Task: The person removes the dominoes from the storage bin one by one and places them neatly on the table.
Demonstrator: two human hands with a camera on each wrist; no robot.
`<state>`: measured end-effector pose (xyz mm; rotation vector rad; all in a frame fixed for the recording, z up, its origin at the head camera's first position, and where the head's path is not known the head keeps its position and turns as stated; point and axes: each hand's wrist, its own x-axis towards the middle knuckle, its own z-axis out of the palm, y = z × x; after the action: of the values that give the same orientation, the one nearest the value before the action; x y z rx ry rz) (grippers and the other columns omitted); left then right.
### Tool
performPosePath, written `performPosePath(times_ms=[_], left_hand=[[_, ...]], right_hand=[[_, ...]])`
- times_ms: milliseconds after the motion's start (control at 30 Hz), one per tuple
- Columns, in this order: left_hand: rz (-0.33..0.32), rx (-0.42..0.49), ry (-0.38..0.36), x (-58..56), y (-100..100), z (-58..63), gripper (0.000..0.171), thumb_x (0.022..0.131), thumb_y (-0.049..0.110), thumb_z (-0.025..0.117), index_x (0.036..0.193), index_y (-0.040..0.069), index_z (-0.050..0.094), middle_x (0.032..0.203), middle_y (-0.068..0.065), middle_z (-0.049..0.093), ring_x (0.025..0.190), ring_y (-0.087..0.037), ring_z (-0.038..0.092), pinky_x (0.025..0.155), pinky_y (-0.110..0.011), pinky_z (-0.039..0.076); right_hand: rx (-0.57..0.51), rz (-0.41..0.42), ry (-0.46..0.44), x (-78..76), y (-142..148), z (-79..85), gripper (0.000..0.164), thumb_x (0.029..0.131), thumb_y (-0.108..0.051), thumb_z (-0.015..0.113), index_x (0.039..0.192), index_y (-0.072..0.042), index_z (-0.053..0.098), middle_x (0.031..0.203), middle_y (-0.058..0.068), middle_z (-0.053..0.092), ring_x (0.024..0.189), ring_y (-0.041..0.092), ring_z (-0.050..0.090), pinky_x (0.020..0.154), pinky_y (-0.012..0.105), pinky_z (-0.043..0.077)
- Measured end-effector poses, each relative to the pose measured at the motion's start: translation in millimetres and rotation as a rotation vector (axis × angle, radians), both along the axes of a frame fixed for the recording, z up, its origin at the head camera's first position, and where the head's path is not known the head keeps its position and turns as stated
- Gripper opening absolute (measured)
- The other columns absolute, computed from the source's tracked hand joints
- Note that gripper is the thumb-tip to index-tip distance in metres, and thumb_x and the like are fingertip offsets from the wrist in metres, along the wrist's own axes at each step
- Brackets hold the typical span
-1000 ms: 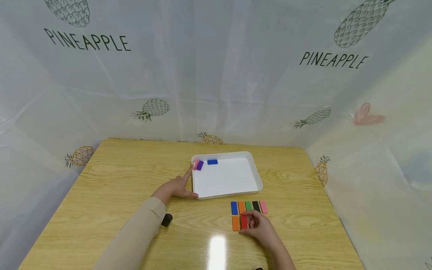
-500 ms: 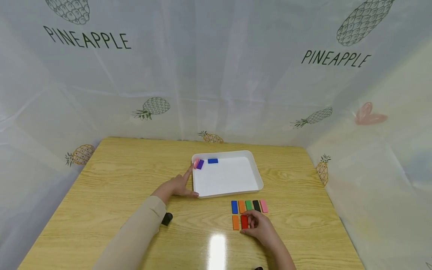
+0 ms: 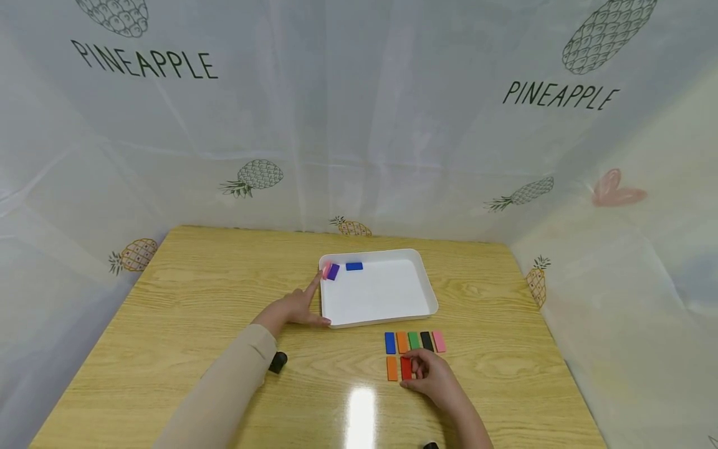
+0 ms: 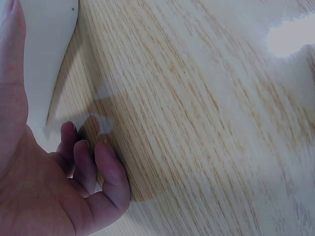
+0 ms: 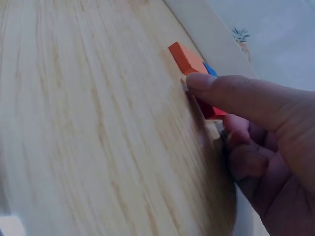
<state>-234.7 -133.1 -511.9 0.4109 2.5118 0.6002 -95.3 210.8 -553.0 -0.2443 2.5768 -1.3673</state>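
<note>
In the head view my left hand (image 3: 294, 308) lies against the left side of the white tray (image 3: 381, 299), index finger straight toward the far corner and thumb at the near one. The left wrist view shows its other fingers loosely bent over the wood. My right hand (image 3: 436, 378) pinches a red block (image 3: 406, 368) by its ends between thumb and index finger, low at the table. Left of it lies an orange block (image 3: 391, 368). Inside the tray, a pink block (image 3: 327, 270) and a purple block (image 3: 333, 272) lean side by side, with a blue block (image 3: 354, 266) by the far wall.
Behind the red block runs a row: a blue block (image 3: 390, 343), an orange one (image 3: 402, 342), a green one (image 3: 414, 340), a black one (image 3: 427, 341) and a pink one (image 3: 439, 342). A small black object (image 3: 278, 362) sits beside the left sleeve. Printed curtains (image 3: 359, 125) surround the table.
</note>
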Motion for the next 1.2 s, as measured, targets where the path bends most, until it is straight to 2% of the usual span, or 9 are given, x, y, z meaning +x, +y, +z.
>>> performPosePath(times_ms=[200, 433, 567, 833, 1033, 1200], left_hand=[[-0.003, -0.002, 0.000, -1.7, 1, -1.4, 0.121, 0.080, 0.057, 0.073, 0.156, 0.018, -0.011, 0.140, -0.043, 0.034, 0.128, -0.056, 0.037, 0.104, -0.062, 0.033], [-0.003, -0.023, -0.019, -9.1, -4, -15.0, 0.124, 0.078, 0.064, 0.071, 0.155, 0.024, -0.017, 0.145, -0.040, 0.030, 0.132, -0.054, 0.033, 0.107, -0.061, 0.030], [0.002, -0.012, -0.013, -6.6, -3, -10.3, 0.124, 0.078, 0.063, 0.072, 0.156, 0.022, -0.015, 0.143, -0.041, 0.031, 0.130, -0.055, 0.034, 0.106, -0.062, 0.031], [0.007, -0.003, -0.003, 1.5, 1, 3.4, 0.120, 0.080, 0.056, 0.074, 0.156, 0.017, -0.010, 0.141, -0.043, 0.033, 0.128, -0.057, 0.036, 0.104, -0.063, 0.032], [0.008, -0.005, -0.007, 0.3, 0, 2.3, 0.121, 0.080, 0.057, 0.074, 0.156, 0.018, -0.011, 0.141, -0.042, 0.032, 0.128, -0.057, 0.036, 0.104, -0.063, 0.032], [0.012, -0.002, -0.015, 0.5, 0, 0.5, 0.121, 0.079, 0.058, 0.074, 0.156, 0.019, -0.012, 0.142, -0.042, 0.031, 0.129, -0.057, 0.036, 0.104, -0.063, 0.031]], right_hand=[[-0.007, -0.056, -0.011, 4.7, 3, 1.4, 0.042, 0.073, -0.015, 0.087, 0.109, -0.007, 0.066, 0.079, 0.001, 0.052, 0.062, 0.008, 0.043, 0.054, 0.023, 0.040], [-0.026, -0.094, -0.017, 5.0, 4, -2.4, 0.043, 0.074, -0.014, 0.086, 0.112, -0.007, 0.067, 0.078, 0.001, 0.052, 0.061, 0.007, 0.043, 0.055, 0.022, 0.038], [-0.016, -0.094, 0.001, 4.0, 4, -3.4, 0.042, 0.074, -0.013, 0.086, 0.111, -0.005, 0.068, 0.077, 0.002, 0.052, 0.061, 0.007, 0.043, 0.054, 0.022, 0.038], [-0.031, -0.079, -0.018, 3.3, 5, -3.5, 0.040, 0.076, -0.012, 0.085, 0.111, -0.004, 0.068, 0.079, 0.003, 0.052, 0.062, 0.007, 0.043, 0.054, 0.021, 0.037], [-0.032, -0.067, -0.016, 2.9, 5, -3.1, 0.041, 0.076, -0.012, 0.084, 0.113, -0.003, 0.067, 0.079, 0.002, 0.053, 0.062, 0.007, 0.043, 0.054, 0.021, 0.037], [-0.090, -0.113, -0.050, 4.3, 3, 3.8, 0.048, 0.076, -0.011, 0.084, 0.118, -0.003, 0.065, 0.082, 0.005, 0.054, 0.063, 0.009, 0.044, 0.055, 0.021, 0.039]])
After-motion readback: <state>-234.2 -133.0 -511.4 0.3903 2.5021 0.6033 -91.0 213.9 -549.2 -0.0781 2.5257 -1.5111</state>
